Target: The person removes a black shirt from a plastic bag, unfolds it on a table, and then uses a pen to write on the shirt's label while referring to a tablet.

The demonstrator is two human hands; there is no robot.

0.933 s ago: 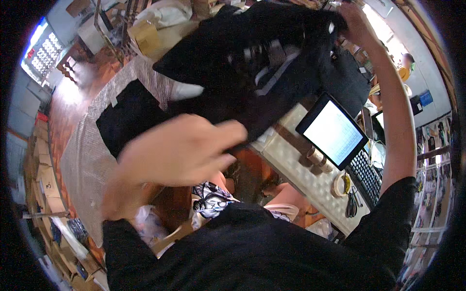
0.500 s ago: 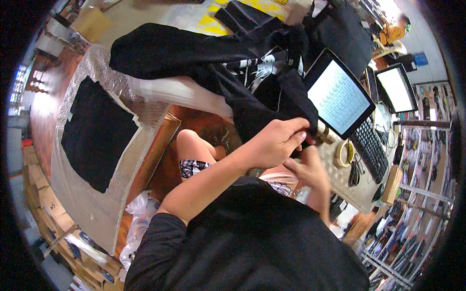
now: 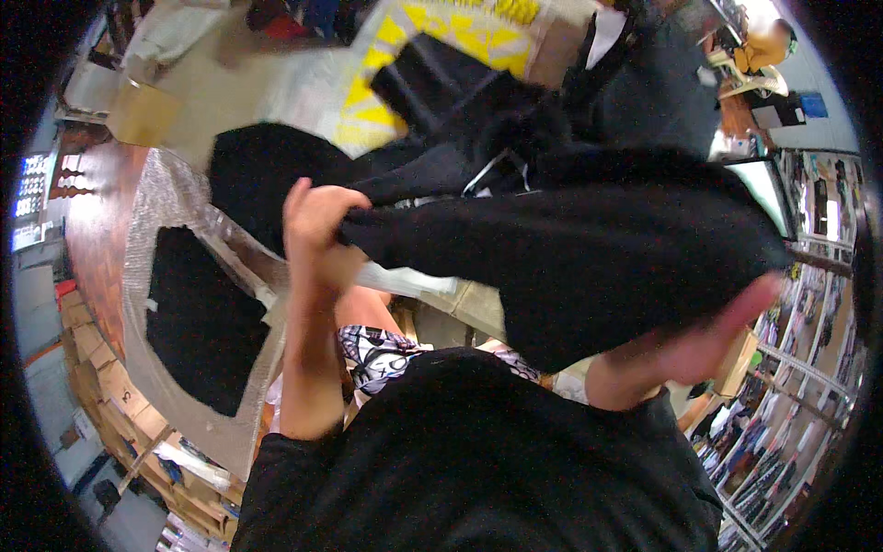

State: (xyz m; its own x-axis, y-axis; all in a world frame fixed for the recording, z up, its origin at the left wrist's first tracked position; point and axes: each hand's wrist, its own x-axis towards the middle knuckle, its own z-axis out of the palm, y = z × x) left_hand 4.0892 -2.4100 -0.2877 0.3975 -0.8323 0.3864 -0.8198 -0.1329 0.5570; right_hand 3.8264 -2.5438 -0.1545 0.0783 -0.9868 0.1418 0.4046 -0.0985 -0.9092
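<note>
A black sweatshirt (image 3: 589, 248) with a little white print is spread across in front of me, over the table's near side. My left hand (image 3: 317, 216) has its fingers bent around the cloth at its left part, beside a puffed black sleeve (image 3: 262, 175). At the far right end of the fabric is my right hand (image 3: 722, 340), smeared by motion, with the cloth's edge at its fingers. The raised fabric hides the tablet screen and keyboard.
To the left, a folded black garment (image 3: 202, 322) lies on a bubble-wrapped board (image 3: 138, 304). A monitor (image 3: 765, 193) stands at the right, near crowded shelves (image 3: 809, 350). A yellow-patterned sheet (image 3: 391, 46) lies on the table's far part. Cardboard boxes (image 3: 133, 405) line the lower left.
My hands have parted from close together, the left moving left and the right moving right. The sweatshirt is now stretched out between them, covering the tablet and keyboard.
</note>
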